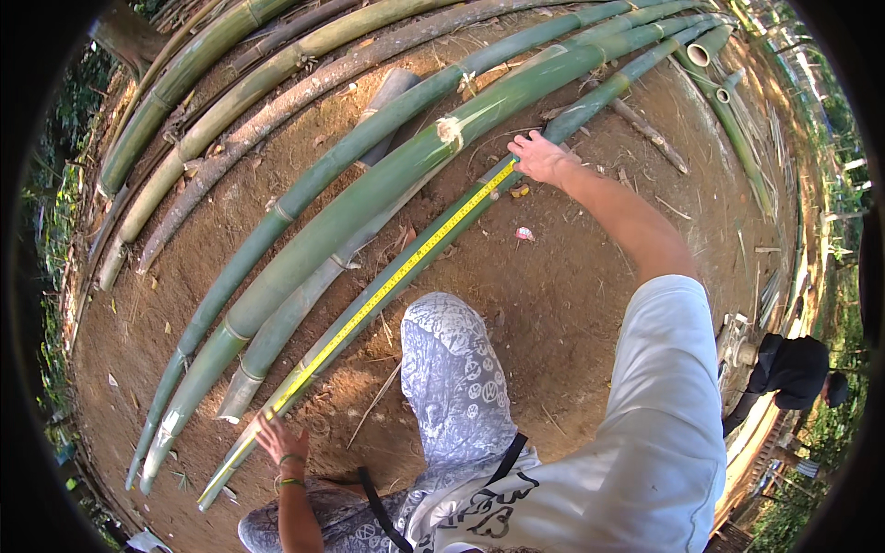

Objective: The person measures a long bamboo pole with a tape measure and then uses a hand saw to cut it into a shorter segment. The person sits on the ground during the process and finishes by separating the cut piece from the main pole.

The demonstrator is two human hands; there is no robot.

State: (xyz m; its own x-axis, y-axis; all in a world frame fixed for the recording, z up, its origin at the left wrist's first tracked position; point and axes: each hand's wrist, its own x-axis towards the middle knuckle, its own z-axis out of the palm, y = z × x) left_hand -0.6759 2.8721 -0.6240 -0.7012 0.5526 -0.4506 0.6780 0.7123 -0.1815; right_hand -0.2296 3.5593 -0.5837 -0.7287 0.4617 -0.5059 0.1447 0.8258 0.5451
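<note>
A yellow tape measure [396, 276] lies stretched along the nearest green bamboo pole [449, 247]. Its strip runs from the pole's near left end up to my right hand. My right hand [546, 160], arm reaching far forward, grips the tape against the pole; a dark piece shows just beyond the fingers, too hidden to name. Close to the pole's near end, my left hand [281, 442] holds the tape down with its fingers at the pole's edge. A thicker green bamboo pole [369, 201] lies alongside, with a pale cut knot [450, 132] on it.
More bamboo poles [313, 189] lie roughly parallel beyond, several browned. Short thick bamboo pieces [714, 41] sit at the far right. A small stick [650, 135] and litter [525, 234] dot the brown dirt [562, 304]. A person in dark clothing [791, 370] bends over at the right.
</note>
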